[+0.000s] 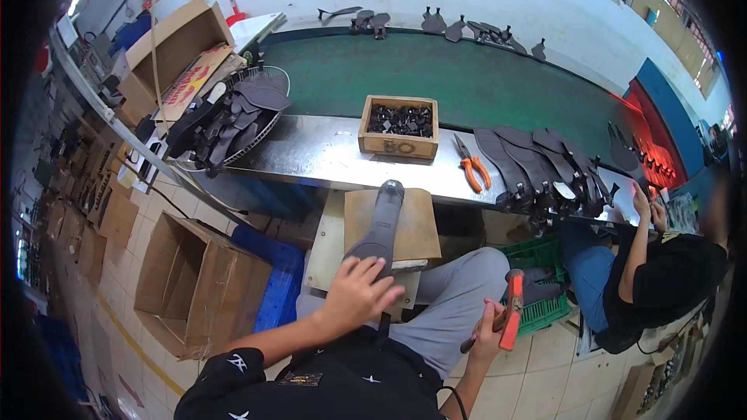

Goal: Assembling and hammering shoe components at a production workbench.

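Note:
A dark grey shoe sole (384,222) lies lengthwise over a tan board (419,225) on the work stand in front of me. My left hand (359,292) rests on the sole's near, wide end with its fingers spread. A dark rounded part stands at the sole's far end. Beside my right knee, my right hand (489,325) is closed around a tool with red grips and a dark metal end (511,313); its exact kind is unclear. Ahead on the metal bench stands a wooden box (398,146) of small black parts. Orange-handled pliers (472,167) lie right of it.
Dark soles (537,159) lie heaped on the bench at right, others in a wire basket (261,128) at left. A green conveyor belt (467,78) runs behind. A cardboard box (206,288) and blue pallet (268,272) stand left; a co-worker (661,280) sits right, near a green crate (545,311).

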Available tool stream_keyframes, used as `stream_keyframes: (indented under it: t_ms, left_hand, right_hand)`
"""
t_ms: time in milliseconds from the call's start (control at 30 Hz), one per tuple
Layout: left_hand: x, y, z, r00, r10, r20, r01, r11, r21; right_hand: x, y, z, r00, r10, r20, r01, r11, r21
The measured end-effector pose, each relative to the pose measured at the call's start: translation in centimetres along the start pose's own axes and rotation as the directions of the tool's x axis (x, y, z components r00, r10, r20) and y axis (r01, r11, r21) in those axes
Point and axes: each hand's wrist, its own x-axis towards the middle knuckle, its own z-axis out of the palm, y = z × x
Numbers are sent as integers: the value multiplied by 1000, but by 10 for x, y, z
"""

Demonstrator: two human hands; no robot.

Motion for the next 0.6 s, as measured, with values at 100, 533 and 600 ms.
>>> stream_keyframes:
  t_ms: [100, 533, 600]
  left_hand:
    - [40, -32, 14, 977, -103, -186, 102, 995, -14]
    - [118, -130, 30, 998, 59, 20, -56, 987, -150]
    - [125, -134, 22, 998, 59, -17, -62, 954, -292]
  right_hand:
    - [1, 8, 0, 997, -83, 12, 79, 980, 183]
    - [-7, 9, -31, 989, -53, 136, -19, 879, 477]
    - [-17, -2, -36, 958, -225, 180, 120, 880, 460]
